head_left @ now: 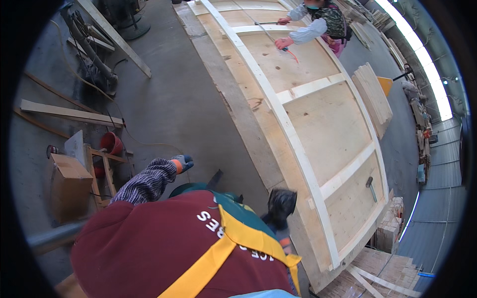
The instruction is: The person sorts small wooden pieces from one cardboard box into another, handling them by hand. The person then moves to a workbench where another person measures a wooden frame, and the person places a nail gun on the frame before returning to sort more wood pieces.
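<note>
My left hand (186,163), in a dark blue glove with an orange cuff, hangs over the floor at my left side. Its fingers look curled in, and nothing shows in them. Low by the worktable's edge is my right hand (279,224), partly covered by my body. A black glossy bundle (282,202) sits at its end and appears gripped; the fingers themselves are hard to make out. Beside it lies a large plywood panel (328,129) with pale battens (285,116) along and across it. A hammer (370,187) rests on the panel's near end.
Across the panel, a co-worker (328,25) in pink gloves leans over with tools. A cardboard box (69,186), a red bucket (111,143) and loose planks (72,113) are at left. A cable (149,144) crosses the floor. Stacked boards (372,99) stand at right.
</note>
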Motion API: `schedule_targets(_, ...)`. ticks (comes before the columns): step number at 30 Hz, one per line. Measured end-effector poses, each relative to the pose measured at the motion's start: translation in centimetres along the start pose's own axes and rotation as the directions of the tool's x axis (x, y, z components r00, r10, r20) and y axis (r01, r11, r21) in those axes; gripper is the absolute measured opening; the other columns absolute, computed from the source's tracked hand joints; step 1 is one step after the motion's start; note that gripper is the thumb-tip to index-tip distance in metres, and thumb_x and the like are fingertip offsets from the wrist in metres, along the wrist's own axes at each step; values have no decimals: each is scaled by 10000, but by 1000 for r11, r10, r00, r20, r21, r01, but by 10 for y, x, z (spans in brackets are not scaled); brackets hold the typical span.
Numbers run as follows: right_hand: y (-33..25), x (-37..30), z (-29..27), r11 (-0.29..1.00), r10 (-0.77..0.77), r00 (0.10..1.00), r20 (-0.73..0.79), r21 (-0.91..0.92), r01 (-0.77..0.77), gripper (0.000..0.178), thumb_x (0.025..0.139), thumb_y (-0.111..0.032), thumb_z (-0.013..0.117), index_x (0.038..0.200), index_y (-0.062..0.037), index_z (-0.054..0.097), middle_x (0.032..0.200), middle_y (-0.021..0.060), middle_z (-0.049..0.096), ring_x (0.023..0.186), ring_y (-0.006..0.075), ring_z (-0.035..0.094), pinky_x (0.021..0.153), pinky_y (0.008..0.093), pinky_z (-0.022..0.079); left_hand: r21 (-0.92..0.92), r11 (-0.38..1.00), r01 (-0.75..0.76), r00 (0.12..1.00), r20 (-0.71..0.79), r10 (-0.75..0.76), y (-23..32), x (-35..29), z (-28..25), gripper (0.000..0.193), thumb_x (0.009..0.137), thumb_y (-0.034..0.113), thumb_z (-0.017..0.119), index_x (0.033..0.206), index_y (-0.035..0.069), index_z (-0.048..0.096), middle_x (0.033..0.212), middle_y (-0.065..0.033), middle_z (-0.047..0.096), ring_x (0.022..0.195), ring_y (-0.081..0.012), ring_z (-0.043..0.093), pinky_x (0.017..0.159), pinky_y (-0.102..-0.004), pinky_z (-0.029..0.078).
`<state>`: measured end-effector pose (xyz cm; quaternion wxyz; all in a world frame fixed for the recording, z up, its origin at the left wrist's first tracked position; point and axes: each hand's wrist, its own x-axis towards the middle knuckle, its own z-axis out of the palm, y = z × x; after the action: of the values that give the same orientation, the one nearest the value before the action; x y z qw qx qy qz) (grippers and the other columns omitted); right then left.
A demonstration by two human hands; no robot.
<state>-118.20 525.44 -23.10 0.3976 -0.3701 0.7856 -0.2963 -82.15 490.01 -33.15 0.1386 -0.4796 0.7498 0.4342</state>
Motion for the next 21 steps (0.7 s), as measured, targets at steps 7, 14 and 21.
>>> schedule_targets(7,-151,194,-4,966,-215,974,76,164,201,444,768,-177,703,1186,-67,601,1017,108,673,944,252,645,847,337,504,-86,996,4,985,-170,-19,-31,2,-64,491,924,412,517,1272,70,572,1260,-164,606,1185,-342,552,982,-413,437)
schedule_targets(14,-234,353,26,965,-255,929,270,127,228,591,723,-153,718,1285,-84,547,1056,95,675,966,202,646,850,335,511,-498,838,222,865,-295,-405,-175,-19,9,300,855,350,594,896,62,668,876,-190,672,835,-352,646,730,-452,481)
schedule_targets(21,-279,455,65,993,-104,892,439,102,66,601,744,-143,691,1315,-74,519,1086,98,662,967,208,643,857,332,517,-577,637,511,749,-64,-659,-217,-51,41,302,854,352,587,878,60,664,869,-197,668,828,-368,639,729,-457,481)
